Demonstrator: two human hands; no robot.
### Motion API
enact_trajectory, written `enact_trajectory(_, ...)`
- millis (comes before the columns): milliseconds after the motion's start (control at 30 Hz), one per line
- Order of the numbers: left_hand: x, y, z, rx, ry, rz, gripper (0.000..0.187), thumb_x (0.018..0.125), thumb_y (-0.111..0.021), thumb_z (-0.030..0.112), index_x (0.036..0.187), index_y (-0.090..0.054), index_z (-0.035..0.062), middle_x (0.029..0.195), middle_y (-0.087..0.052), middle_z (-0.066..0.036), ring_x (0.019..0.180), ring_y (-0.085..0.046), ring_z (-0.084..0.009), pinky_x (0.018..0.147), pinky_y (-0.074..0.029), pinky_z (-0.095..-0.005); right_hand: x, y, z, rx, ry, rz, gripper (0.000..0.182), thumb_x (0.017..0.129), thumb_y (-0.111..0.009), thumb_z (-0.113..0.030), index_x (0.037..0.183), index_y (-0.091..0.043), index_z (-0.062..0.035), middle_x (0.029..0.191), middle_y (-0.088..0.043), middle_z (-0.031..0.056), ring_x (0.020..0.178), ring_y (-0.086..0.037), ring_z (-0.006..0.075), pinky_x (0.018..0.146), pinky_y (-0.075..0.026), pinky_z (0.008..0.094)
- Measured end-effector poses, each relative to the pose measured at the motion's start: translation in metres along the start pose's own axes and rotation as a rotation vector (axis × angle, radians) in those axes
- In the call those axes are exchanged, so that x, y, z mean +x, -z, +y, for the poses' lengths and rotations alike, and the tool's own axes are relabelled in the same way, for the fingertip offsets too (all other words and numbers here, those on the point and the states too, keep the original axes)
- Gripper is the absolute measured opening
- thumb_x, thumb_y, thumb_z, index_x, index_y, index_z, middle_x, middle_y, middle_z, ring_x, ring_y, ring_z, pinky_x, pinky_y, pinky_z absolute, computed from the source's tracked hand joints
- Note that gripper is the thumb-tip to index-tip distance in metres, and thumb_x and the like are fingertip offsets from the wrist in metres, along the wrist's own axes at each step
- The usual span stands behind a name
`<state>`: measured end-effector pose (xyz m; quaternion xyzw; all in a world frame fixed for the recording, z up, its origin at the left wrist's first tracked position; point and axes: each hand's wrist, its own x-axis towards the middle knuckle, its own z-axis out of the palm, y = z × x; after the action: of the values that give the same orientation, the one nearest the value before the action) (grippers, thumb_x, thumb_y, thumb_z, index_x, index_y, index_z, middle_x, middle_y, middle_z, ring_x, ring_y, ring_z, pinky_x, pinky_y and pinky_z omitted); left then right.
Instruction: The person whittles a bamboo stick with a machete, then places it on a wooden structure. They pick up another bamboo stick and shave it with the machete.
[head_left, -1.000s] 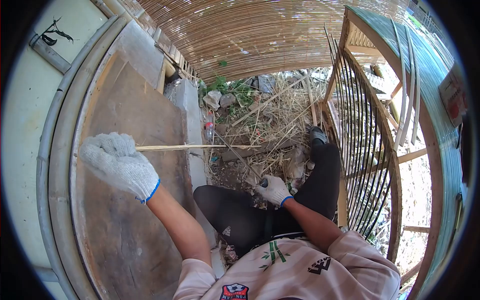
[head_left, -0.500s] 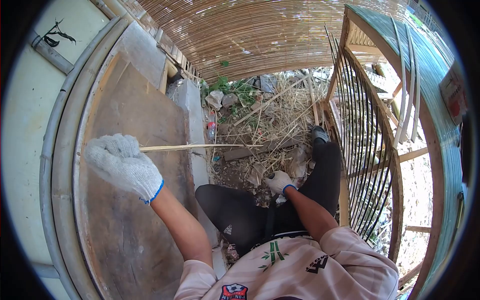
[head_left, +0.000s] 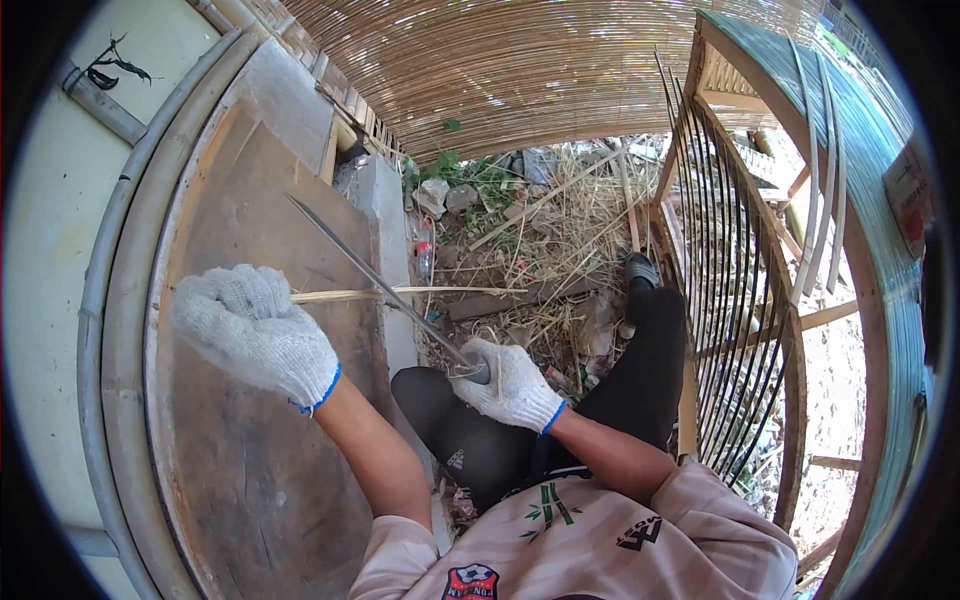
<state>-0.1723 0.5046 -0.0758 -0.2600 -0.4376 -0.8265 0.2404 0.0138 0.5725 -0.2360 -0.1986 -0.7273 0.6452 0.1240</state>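
Observation:
White knitted gloves with blue cuffs cover both hands. My left hand point(head_left: 255, 330), at the left over the brown board, is closed around thin bamboo strips point(head_left: 440, 290) that stick out to the right. In front of my knee, my right hand point(head_left: 500, 382) grips the round handle of a long knife point(head_left: 340, 242). The blade points up and left, crossing the strips a little to the right of my left hand. Whether blade and strips touch, I cannot tell.
A brown board point(head_left: 270, 440) lies at the left beside a concrete ledge point(head_left: 385, 215). Straw and a wooden piece point(head_left: 480, 306) litter the ground ahead, near a plastic bottle point(head_left: 424, 255). At the right stands a slatted frame point(head_left: 795, 390); a woven bamboo screen point(head_left: 520, 70) closes the back.
My right hand has risen from beside my thigh toward the left, and the long knife now shows in it. My left hand still holds the strips, nearly in place.

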Motion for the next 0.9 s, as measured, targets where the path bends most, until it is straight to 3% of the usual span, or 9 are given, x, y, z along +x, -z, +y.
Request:
enact_trajectory(67, 0.0, 0.003, -0.002, 0.011, -0.016, 0.01, 0.025, 0.109, -0.059, 0.034, 0.112, -0.057, 0.0087, 0.075, -0.043, -0.002, 0.057, -0.033, -0.0124, 0.05, -0.03, -0.0307, 0.003, -0.004, 0.0, -0.011, 0.109, -0.017, 0.031, 0.091, -0.075, -0.025, 0.107, -0.069, -0.0001, 0.073, -0.073, 0.0161, 0.066, -0.075, 0.0297, 0.068, -0.058, 0.0407)
enact_trajectory(167, 0.002, 0.01, -0.002, -0.028, 0.0, -0.105, 0.025, 0.109, -0.059, 0.034, 0.111, -0.058, 0.0087, 0.075, -0.043, -0.001, 0.056, -0.033, -0.0123, 0.05, -0.031, -0.0306, 0.004, -0.006, 0.003, -0.012, 0.044, -0.056, 0.03, 0.09, -0.075, -0.026, 0.105, -0.069, -0.0004, 0.073, -0.072, 0.0159, 0.067, -0.075, 0.0301, 0.068, -0.058, 0.0412)
enact_trajectory(233, 0.002, 0.001, 0.001, -0.014, 0.035, 0.121, 0.024, 0.109, -0.058, 0.034, 0.107, -0.057, 0.0096, 0.073, -0.041, 0.0, 0.055, -0.032, -0.0122, 0.049, -0.03, -0.03, 0.007, -0.009, 0.013, -0.019, 0.031, -0.039, 0.03, 0.09, -0.076, -0.026, 0.104, -0.069, -0.0005, 0.074, -0.072, 0.0163, 0.069, -0.075, 0.0306, 0.07, -0.058, 0.0416)
enact_trajectory(267, 0.002, 0.004, 0.002, -0.008, 0.036, 0.126, 0.024, 0.109, -0.058, 0.034, 0.107, -0.057, 0.0096, 0.073, -0.041, 0.0, 0.055, -0.032, -0.0122, 0.049, -0.03, -0.03, 0.007, -0.011, 0.021, -0.021, 0.019, -0.022, 0.029, 0.09, -0.076, -0.026, 0.103, -0.069, -0.0006, 0.075, -0.073, 0.0168, 0.072, -0.075, 0.0311, 0.071, -0.058, 0.0419)
enact_trajectory(367, 0.007, 0.011, 0.002, 0.011, -0.002, -0.004, 0.026, 0.11, -0.056, 0.032, 0.096, -0.052, 0.0111, 0.069, -0.036, 0.0, 0.053, -0.028, -0.0117, 0.048, -0.028, -0.0298, 0.009, -0.015, 0.045, -0.043, -0.015, 0.016, 0.029, 0.089, -0.076, -0.026, 0.101, -0.07, -0.0007, 0.08, -0.074, 0.0179, 0.077, -0.076, 0.0327, 0.074, -0.058, 0.0424)
enact_trajectory(433, 0.01, 0.013, 0.004, 0.003, 0.027, -0.037, 0.028, 0.109, -0.051, 0.023, 0.085, -0.043, 0.0117, 0.068, -0.028, 0.001, 0.055, -0.023, -0.0113, 0.051, -0.023, -0.0311, 0.009, -0.016, 0.052, -0.059, -0.075, 0.015, 0.029, 0.089, -0.075, -0.027, 0.101, -0.07, -0.0005, 0.082, -0.074, 0.0191, 0.08, -0.076, 0.0351, 0.077, -0.058, 0.0434)
enact_trajectory(733, 0.015, 0.01, 0.003, 0.035, 0.009, 0.081, 0.03, 0.11, -0.052, 0.023, 0.083, -0.042, 0.0135, 0.068, -0.027, 0.002, 0.054, -0.021, -0.0111, 0.051, -0.022, -0.0313, 0.02, -0.015, 0.096, -0.166, -0.131, 0.062, 0.034, 0.087, -0.075, -0.029, 0.103, -0.072, 0.0, 0.088, -0.076, 0.022, 0.088, -0.076, 0.0405, 0.082, -0.059, 0.0474)
enact_trajectory(900, 0.02, 0.022, 0.003, 0.02, 0.023, 0.011, 0.031, 0.111, -0.051, 0.023, 0.083, -0.041, 0.0146, 0.068, -0.027, 0.002, 0.055, -0.021, -0.0109, 0.05, -0.021, -0.0315, 0.021, -0.011, 0.136, -0.265, -0.188, 0.09, 0.038, 0.088, -0.073, -0.033, 0.103, -0.072, 0.0019, 0.088, -0.075, 0.0244, 0.089, -0.074, 0.0441, 0.085, -0.058, 0.0495)
